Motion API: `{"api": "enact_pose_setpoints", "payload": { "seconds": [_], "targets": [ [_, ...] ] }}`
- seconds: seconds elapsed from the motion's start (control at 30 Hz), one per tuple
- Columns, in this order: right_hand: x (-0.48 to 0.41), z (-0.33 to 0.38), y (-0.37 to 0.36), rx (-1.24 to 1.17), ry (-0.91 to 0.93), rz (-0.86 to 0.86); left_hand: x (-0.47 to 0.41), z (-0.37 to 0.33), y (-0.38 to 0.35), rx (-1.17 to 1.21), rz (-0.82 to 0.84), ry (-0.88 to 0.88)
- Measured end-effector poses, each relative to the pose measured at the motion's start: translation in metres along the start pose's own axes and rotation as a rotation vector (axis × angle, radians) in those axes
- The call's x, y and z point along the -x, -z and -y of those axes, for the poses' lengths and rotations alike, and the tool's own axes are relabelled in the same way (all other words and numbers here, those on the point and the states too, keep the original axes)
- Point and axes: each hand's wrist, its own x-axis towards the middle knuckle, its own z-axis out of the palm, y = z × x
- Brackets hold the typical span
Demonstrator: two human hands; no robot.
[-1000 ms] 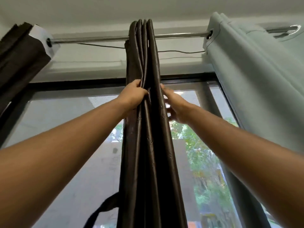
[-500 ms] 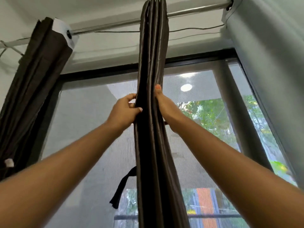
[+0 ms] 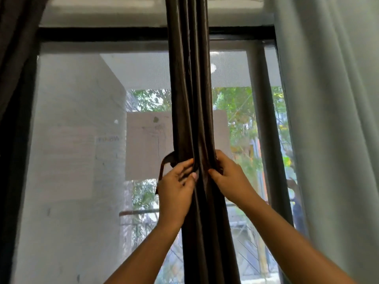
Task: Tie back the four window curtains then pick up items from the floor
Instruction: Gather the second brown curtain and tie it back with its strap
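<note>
Three curtains in frame: pale grey-green drape (image 3: 332,119) right, dark one (image 3: 14,58) at left edge, gathered dark brown satin curtain (image 3: 189,89) centre, long axis vertical. One brown tie strap (image 3: 165,163) loops left of it. Left hand (image 3: 176,188) and right hand (image 3: 230,177) pinch the folds.

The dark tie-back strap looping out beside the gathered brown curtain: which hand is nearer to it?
Left. The left hand sits right at the strap, which loops out just above its fingers. The right hand grips the far side of the brown curtain.
</note>
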Motion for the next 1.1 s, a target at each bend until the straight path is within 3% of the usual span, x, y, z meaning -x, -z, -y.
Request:
{"api": "enact_pose_setpoints", "payload": {
  "seconds": [0.33, 0.5, 0.63, 0.83, 0.97, 1.1],
  "targets": [
    [0.049, 0.006, -0.017, 0.035, -0.077, -0.084, 0.042, 0.0, 0.008, 0.153, 0.1, 0.201],
    [0.052, -0.001, -0.024, 0.259, -0.052, -0.066, 0.048, 0.022, 0.038, -0.011, -0.177, 0.146],
    [0.052, -0.015, -0.034, 0.423, 0.038, -0.124, 0.023, 0.047, 0.043, -0.129, -0.187, 0.219],
    [0.042, -0.028, -0.035, 0.519, 0.319, -0.39, -0.021, 0.066, 0.024, -0.017, -0.054, 0.469],
    [0.033, -0.025, -0.025, 0.573, 0.454, -0.448, -0.021, 0.071, 0.017, -0.122, -0.17, 0.38],
    [0.027, -0.01, -0.015, 0.545, 0.46, -0.408, -0.006, 0.05, 0.021, -0.243, -0.27, 0.2]
  ]
}}
